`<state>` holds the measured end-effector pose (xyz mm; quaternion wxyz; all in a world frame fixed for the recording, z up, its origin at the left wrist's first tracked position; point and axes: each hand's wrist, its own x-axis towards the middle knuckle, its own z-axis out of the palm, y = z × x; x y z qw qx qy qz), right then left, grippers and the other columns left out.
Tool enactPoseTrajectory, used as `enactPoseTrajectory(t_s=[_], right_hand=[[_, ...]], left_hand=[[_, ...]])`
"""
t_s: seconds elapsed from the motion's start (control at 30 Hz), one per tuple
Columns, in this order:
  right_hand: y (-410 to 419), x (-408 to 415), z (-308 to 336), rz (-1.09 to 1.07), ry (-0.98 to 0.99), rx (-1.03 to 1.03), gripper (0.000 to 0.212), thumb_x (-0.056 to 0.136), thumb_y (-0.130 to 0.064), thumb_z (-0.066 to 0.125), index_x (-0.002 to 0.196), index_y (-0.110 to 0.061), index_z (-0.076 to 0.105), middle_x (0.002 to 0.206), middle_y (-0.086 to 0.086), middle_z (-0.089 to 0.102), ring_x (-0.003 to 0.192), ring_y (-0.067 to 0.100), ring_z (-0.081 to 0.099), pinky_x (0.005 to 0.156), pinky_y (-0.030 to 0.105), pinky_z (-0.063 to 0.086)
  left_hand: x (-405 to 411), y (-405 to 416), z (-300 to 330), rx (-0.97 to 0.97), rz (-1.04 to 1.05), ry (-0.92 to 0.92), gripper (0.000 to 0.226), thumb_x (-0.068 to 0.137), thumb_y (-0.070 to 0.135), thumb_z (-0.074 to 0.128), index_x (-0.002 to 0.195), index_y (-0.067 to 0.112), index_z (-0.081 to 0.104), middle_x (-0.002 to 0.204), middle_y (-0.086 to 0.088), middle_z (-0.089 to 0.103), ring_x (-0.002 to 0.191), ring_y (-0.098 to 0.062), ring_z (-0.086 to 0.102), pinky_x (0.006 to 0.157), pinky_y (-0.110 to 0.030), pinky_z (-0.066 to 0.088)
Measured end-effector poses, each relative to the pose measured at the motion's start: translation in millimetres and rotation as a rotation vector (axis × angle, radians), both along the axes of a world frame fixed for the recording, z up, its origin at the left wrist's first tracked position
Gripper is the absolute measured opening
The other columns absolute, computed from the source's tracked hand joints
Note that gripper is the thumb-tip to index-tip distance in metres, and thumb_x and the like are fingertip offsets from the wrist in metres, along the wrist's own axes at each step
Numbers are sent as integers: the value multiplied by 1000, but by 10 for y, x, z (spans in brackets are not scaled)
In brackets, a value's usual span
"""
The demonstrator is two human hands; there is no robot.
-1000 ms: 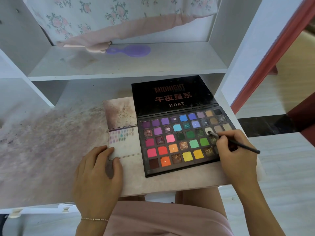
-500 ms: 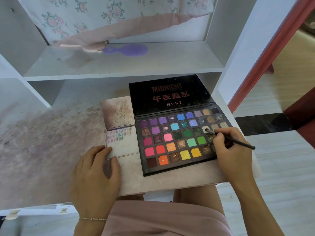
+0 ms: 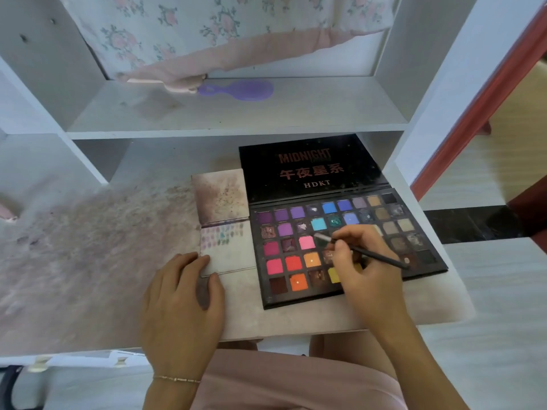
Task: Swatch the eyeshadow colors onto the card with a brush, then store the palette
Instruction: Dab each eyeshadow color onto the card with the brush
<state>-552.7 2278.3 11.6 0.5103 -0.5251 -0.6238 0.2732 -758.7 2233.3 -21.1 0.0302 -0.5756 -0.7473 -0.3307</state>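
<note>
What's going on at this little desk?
A person is swatching eyeshadow. The right hand pinches a thin black brush, its tip over the middle of the open palette. The left hand rests flat on the corner of the white card, which carries a few rows of pale swatches. A purple hairbrush lies on the shelf above.

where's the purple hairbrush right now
In the head view, the purple hairbrush lies on the upper shelf, behind the open palette, beside the pink fabric's hem.
</note>
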Motion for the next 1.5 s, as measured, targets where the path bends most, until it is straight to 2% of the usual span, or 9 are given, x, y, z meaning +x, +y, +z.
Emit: enactPoseTrajectory(t_s=[0.17,0.33,0.4,0.47,0.53,0.77,1.0,1.33,1.5], right_hand=[[4,-397,-35,126,-20,-22,14,85,-4,58,82,-18,57,68,-9,53,59,4,53,52,7,38],[42,-702,-39,171,-95,-32,8,85,-10,59,87,-17,60,77,-13,54,76,8,54,67,19,46],[57,-780,-42,186,-128,-47,6,86,-12,59,89,-16,61,78,-17,52,80,11,55,71,29,49],[66,-815,-49,188,-157,-49,5,86,-13,59,89,-15,61,76,-16,52,79,15,55,71,38,50],[75,-820,-57,184,-169,-35,4,85,-13,59,89,-15,61,76,-12,54,78,16,55,71,41,50],[86,-827,-76,204,-198,-72,5,85,-16,58,89,-18,62,78,-10,55,81,13,54,72,38,50],[88,-821,-70,203,-188,-50,4,85,-13,59,87,-15,62,75,-21,49,79,14,53,71,37,49],[81,-800,-64,205,-189,-40,4,84,-11,58,85,-13,61,74,-20,49,78,11,52,69,30,48],[49,-674,-34,142,-84,15,9,82,-15,53,85,-13,62,78,-17,53,78,7,53,66,15,45]], left_hand=[[-10,-8,10,-27,-4,7,40,81,33,42,100,10,68,107,-7,65,98,-29,61,85,-44,51],[-10,-13,35,-67,-7,-14,41,80,34,41,101,12,68,108,-6,65,101,-28,61,87,-42,49],[-12,-18,40,-72,-11,-15,41,80,34,41,101,12,68,108,-6,65,101,-28,61,88,-42,50],[-14,-21,39,-73,-14,-18,41,80,34,41,101,11,68,108,-6,65,102,-28,61,88,-42,50],[-16,-22,36,-73,-15,-19,41,80,34,41,101,11,68,108,-6,65,102,-29,61,89,-42,49],[-12,-20,27,-77,-17,-18,41,80,34,41,101,11,68,109,-7,65,103,-28,61,89,-43,49],[-12,-23,16,-62,-20,-15,40,80,33,42,102,12,68,109,-6,65,103,-28,61,89,-43,49],[2,-27,32,-74,-7,-28,37,80,32,45,102,13,68,109,-5,65,103,-27,61,89,-43,49],[15,-25,43,-76,3,-43,30,76,23,56,101,11,68,108,-6,65,102,-28,61,89,-44,49]])
